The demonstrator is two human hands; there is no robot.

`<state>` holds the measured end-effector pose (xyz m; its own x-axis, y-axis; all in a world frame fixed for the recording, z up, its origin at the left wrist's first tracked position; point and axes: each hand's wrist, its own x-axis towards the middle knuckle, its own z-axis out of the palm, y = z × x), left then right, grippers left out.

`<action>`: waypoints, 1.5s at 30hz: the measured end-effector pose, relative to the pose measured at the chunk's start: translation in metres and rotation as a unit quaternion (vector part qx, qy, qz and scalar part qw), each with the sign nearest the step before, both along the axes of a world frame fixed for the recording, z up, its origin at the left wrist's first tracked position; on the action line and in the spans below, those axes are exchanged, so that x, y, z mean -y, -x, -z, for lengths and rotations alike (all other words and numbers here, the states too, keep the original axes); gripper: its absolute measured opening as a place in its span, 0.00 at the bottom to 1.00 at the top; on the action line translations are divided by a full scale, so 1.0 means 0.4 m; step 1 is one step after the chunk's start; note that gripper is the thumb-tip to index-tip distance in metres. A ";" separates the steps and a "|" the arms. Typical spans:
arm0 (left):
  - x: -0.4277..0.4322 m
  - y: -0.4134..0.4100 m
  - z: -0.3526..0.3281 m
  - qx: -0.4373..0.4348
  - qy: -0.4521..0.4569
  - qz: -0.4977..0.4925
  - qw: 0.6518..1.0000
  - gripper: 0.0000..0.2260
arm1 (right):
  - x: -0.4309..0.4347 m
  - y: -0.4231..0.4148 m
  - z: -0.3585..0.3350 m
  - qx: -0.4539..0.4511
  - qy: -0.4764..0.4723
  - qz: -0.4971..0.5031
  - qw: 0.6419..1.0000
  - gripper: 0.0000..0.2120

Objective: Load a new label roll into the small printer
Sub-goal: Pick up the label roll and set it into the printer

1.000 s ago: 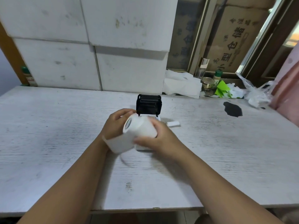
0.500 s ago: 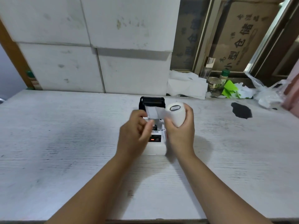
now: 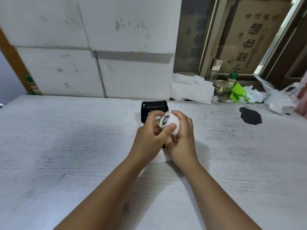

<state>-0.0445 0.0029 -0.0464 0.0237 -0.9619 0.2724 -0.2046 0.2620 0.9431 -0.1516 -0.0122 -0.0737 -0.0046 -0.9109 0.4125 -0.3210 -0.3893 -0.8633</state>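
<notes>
Mid-frame above the printer [image 3: 153, 106]: right hand [image 3: 181, 138] wrapped around label roll [image 3: 170, 122], left hand [image 3: 149, 138] fingers pinching its end.

A matt white paper label roll [image 3: 171, 121] is being gripped over a small printer with a black plastic lid [image 3: 153, 105]. Both are being backed by a whitewashed, rough-grained wooden table [image 3: 66, 138].

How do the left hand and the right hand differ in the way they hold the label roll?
The right hand wraps its grip around the body of the label roll, while the left hand only touches the roll's end with thumb and fingertips. The right hand sits beside and behind the roll; the left hand covers the printer. Both are raised above the table.
</notes>
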 end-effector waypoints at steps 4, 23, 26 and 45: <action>-0.002 -0.002 0.010 0.012 0.026 -0.037 0.999 0.11 | -0.010 -0.003 -0.009 0.000 -0.004 -0.064 0.998 0.32; -0.001 -0.007 0.026 -0.060 0.040 -0.094 0.993 0.03 | 0.005 0.018 -0.028 0.313 -0.088 -0.071 0.943 0.14; -0.001 -0.004 0.028 -0.042 0.053 -0.111 0.992 0.11 | 0.012 0.017 -0.029 0.291 -0.106 -0.065 0.949 0.06; 0.001 0.000 0.040 0.007 0.094 -0.095 0.991 0.14 | 0.016 0.024 -0.034 0.354 -0.144 -0.144 0.913 0.10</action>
